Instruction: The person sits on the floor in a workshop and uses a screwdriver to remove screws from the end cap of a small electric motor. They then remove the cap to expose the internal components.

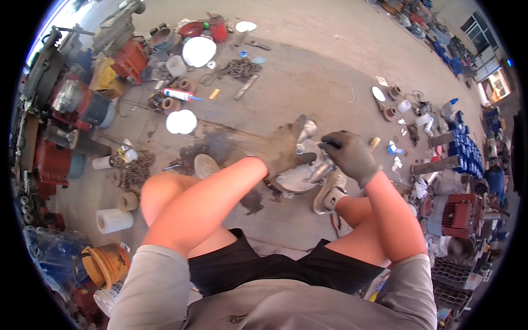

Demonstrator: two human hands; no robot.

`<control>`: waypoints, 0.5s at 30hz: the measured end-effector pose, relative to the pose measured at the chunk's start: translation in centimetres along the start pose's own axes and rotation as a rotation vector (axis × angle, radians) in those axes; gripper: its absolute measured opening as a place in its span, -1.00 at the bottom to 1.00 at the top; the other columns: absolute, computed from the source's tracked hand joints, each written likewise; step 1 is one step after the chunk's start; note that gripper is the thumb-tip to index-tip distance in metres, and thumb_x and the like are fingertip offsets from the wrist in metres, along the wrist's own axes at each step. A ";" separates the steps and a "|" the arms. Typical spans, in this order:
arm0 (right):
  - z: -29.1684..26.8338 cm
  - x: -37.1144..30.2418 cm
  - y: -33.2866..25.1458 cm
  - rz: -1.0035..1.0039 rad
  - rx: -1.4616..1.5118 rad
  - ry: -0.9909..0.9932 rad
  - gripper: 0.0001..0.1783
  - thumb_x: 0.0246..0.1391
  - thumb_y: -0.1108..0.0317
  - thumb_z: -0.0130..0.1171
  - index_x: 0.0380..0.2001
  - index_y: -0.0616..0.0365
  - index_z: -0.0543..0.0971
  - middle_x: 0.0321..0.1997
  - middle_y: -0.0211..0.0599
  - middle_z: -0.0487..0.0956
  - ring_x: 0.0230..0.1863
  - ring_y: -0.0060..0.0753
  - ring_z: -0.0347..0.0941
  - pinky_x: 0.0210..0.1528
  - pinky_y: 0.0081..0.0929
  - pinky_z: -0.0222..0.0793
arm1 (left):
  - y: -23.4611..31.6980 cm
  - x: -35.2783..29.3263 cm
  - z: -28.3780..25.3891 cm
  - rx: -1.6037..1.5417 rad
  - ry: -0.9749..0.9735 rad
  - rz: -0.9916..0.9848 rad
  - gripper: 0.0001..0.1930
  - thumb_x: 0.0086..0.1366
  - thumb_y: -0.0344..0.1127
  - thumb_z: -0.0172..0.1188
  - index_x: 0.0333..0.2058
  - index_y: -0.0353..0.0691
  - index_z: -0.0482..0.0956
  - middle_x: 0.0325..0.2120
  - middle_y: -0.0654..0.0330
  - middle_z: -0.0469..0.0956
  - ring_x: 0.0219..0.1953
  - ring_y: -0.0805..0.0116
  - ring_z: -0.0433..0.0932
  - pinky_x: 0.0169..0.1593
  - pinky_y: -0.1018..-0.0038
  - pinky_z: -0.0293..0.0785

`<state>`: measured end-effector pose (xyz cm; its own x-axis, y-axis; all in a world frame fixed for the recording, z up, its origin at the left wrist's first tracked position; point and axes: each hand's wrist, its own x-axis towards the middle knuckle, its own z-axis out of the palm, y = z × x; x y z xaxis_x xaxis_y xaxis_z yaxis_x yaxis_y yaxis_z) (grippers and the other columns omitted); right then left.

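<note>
Between my feet a grey metal machine part [297, 179] rests low, with a round flat base and pipe-like stubs rising from it. My left hand [279, 147], in a dirty work glove, grips it from the left side, with the thumb along its near side and the fingers on the far side. Over its right side is my right hand [352, 157], also gloved. Its fingers are curled together in a pinch against the upper part of the metal. Whatever lies between those fingertips is hidden.
Pliers [335, 224] lie beside my right shoe [331, 190]. Left ahead are a sealant tube [177, 94], a chain heap [240, 69] and a white disc [181, 122]. Red motors [55, 165] and an orange bucket [104, 265] line the left; another red motor [459, 214] sits right.
</note>
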<state>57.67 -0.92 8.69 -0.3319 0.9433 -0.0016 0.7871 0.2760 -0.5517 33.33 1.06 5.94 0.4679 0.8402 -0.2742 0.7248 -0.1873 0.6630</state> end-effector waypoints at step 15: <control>-1.8 2.4 2.4 -0.313 -0.218 -0.157 -0.85 0.18 0.33 0.49 -0.19 0.08 0.82 -0.15 -0.21 0.81 -0.02 -0.02 0.72 0.16 -0.09 0.60 | -0.7 0.2 -0.3 0.033 -0.019 -0.018 0.24 0.36 0.18 0.52 0.70 -0.24 -0.10 0.43 -0.34 0.41 0.47 -0.33 0.43 0.53 0.00 0.41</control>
<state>59.72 2.33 8.90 -0.6350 0.7725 0.0017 0.7215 0.5939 -0.3559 32.81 1.47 5.63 0.4641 0.8338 -0.2991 0.7494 -0.1896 0.6344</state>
